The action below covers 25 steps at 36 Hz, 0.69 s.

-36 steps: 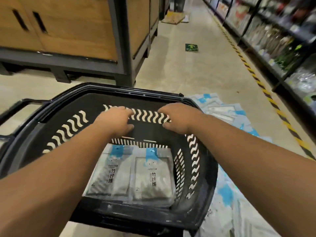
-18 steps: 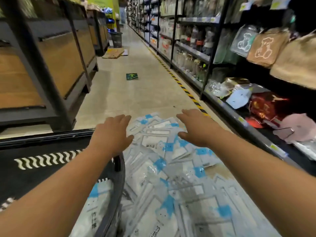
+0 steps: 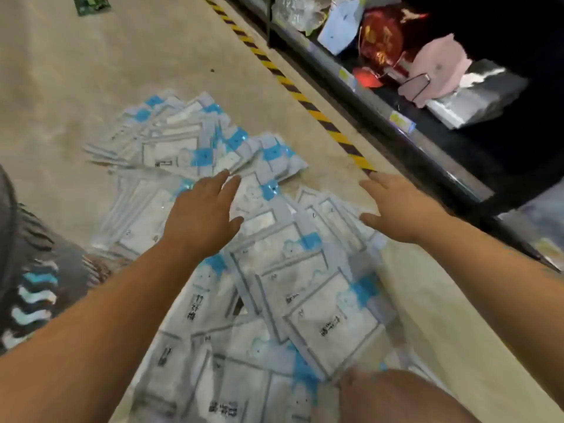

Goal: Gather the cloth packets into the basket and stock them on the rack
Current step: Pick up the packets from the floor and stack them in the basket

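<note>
A heap of cloth packets [image 3: 274, 270], clear plastic with blue tabs and black print, lies spread across the floor in the middle of the head view. My left hand [image 3: 201, 215] hovers flat over the heap's centre, fingers apart, holding nothing. My right hand [image 3: 393, 206] reaches over the heap's right edge, fingers spread and empty. The black basket [image 3: 27, 285], with white wavy slots in its wall, shows only as a blurred part at the left edge. The rack [image 3: 412, 138] runs diagonally along the right, its low shelf dark.
A yellow-black floor stripe [image 3: 293, 87] runs beside the rack. On the low shelf sit a red item [image 3: 378, 47], a pink item [image 3: 439, 71] and silver packs [image 3: 476, 93]. A green floor sticker [image 3: 91, 4] lies far off. My knee [image 3: 396, 395] shows at the bottom.
My hands left the basket rim and swung right, over the packet heap. The view dropped toward the floor; the basket slid to the left edge.
</note>
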Motion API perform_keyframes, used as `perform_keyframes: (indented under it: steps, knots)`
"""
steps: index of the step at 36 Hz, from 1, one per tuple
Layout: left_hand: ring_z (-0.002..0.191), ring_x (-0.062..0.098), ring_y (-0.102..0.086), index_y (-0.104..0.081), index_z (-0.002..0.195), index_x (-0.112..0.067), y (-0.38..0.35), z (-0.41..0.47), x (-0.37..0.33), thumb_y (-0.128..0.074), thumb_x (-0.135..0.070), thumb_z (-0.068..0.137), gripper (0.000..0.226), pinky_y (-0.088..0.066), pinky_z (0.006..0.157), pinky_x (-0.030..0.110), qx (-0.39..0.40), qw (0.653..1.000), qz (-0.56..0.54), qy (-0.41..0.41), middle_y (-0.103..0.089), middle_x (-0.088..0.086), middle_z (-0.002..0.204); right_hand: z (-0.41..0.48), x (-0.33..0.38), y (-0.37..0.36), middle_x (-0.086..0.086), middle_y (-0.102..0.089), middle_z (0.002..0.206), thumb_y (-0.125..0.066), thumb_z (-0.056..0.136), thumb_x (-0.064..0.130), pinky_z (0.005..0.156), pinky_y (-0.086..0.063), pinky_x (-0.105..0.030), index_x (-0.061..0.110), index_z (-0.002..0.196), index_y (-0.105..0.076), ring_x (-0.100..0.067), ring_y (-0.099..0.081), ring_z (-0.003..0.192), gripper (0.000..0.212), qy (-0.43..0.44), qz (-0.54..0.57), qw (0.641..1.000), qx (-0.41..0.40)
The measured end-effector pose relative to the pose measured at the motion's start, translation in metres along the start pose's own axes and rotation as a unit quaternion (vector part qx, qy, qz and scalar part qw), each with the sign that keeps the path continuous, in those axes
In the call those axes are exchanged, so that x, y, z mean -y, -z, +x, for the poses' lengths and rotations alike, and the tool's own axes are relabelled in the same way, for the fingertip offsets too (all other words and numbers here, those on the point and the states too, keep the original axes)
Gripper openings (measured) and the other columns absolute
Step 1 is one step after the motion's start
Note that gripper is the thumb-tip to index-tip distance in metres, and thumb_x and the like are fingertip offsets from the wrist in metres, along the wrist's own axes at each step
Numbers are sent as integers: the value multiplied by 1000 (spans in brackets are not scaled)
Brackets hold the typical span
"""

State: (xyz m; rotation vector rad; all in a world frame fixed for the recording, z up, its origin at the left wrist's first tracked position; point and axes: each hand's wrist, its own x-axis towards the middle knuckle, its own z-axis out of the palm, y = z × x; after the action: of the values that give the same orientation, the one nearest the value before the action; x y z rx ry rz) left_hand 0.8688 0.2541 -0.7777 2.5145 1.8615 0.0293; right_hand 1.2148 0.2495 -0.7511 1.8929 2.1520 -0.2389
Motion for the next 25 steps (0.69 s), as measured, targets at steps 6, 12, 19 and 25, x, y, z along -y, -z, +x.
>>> perform_keyframes:
  steps: [6, 12, 19, 25]
  knots:
    - [125, 44, -52, -47, 145, -8, -88, -51, -4, -80, -37, 79, 80, -50, 88, 55, 66, 997, -27, -34, -46, 21, 148, -28, -20, -102, -5, -14, 167, -55, 97, 52, 119, -30, -44, 22, 159, -22, -29, -16, 151, 77, -42, 37, 995, 85]
    - [119, 42, -57, -53, 140, -5, -140, -99, -5, -79, -37, 79, 74, -52, 82, 51, 113, 991, -43, -60, -52, 22, 143, -53, -9, -176, -5, -5, 169, -55, 97, 53, 118, -26, -39, 21, 160, -17, -28, -9, 152, 80, -27, 67, 984, 161]
    - [122, 42, -53, -51, 140, -5, -182, -159, -5, -51, -47, 86, 68, -49, 90, 51, 137, 986, -54, -83, -49, 21, 144, -78, 27, -236, -18, 8, 167, -59, 84, 70, 121, -24, -47, 25, 158, -22, -43, -12, 149, 95, -33, 95, 987, 124]
    - [128, 41, -50, -65, 117, -5, -197, -198, -45, -60, -58, 89, 60, -46, 94, 52, 81, 984, -122, -102, -51, 22, 143, -88, 53, -262, -7, 39, 159, -58, 61, 93, 121, -9, -59, 48, 151, 22, -45, 16, 150, 128, -109, 128, 971, 169]
